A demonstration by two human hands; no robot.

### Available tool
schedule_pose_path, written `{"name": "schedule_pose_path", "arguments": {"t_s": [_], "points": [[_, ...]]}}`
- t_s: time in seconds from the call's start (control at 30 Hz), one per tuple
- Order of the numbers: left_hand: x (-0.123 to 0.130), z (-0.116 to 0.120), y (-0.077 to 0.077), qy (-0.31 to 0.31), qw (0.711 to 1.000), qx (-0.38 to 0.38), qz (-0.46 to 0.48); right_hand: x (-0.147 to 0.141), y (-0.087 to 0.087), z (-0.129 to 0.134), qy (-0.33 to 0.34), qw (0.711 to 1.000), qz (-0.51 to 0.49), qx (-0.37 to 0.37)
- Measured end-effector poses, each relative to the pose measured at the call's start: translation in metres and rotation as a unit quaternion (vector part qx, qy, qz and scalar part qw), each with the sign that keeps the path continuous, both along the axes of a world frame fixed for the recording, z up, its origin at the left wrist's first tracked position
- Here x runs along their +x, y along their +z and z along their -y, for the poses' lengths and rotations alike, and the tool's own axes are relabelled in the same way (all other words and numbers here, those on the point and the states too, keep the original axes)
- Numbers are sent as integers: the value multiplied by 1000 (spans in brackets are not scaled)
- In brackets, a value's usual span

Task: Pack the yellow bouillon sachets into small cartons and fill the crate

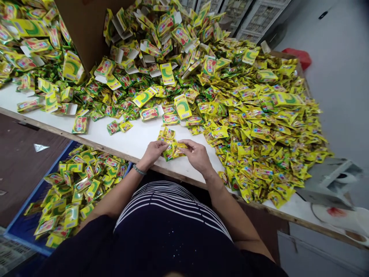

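At the table's front edge, my left hand and my right hand face each other with fingertips pinched. Between them is a small yellow sachet, gripped at its right end by my right hand and at its left by my left hand. Just beneath and behind lie more yellow and green sachets on the white tabletop. A little farther back are small yellow cartons, one lying flat and another leaning. My fingers partly cover the held sachet.
A large heap of yellow sachets fills the right side. Open cartons are piled at the back beside a brown cardboard box. A blue crate of filled cartons stands lower left. A grey metal holder sits at right.
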State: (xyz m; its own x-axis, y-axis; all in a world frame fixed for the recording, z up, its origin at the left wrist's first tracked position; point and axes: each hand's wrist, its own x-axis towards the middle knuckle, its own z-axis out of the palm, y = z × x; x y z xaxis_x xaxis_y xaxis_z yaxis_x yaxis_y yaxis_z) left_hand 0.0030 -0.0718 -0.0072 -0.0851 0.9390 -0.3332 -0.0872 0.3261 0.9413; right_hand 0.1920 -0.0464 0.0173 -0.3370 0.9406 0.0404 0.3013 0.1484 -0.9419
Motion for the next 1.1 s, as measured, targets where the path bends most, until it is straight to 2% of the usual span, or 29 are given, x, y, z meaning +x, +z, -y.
{"name": "schedule_pose_path", "arguments": {"t_s": [0.1,0.2,0.33,0.4,0.47,0.57,0.63,0.7,0.77,0.87,0.97,1.1], "points": [[-2,1,5,-29,998,-1,48,-4,3,-2,45,998,52,16],[-4,3,8,-26,994,-19,101,-7,-2,-4,19,999,32,-28],[0,6,7,49,989,-37,136,-7,-9,-4,-64,991,-84,-87],[6,7,8,88,986,-23,142,-9,-9,-1,-85,987,-104,-91],[13,8,11,96,983,-3,158,-13,-8,3,-103,988,-86,-73],[25,8,14,97,982,15,163,-19,-7,8,-135,991,-25,-3],[30,7,15,108,981,19,157,-21,-8,10,-133,991,-16,26],[34,6,14,121,978,19,171,-21,-10,10,-117,991,-65,0],[35,5,13,126,971,10,204,-19,-15,9,-103,983,-136,-60],[36,4,10,131,964,5,230,-18,-26,7,-122,969,-190,-105],[38,1,8,161,968,28,192,-21,-35,6,-157,961,-195,-116],[40,-4,7,147,981,67,109,-23,-35,6,-79,962,-194,-173]]}}
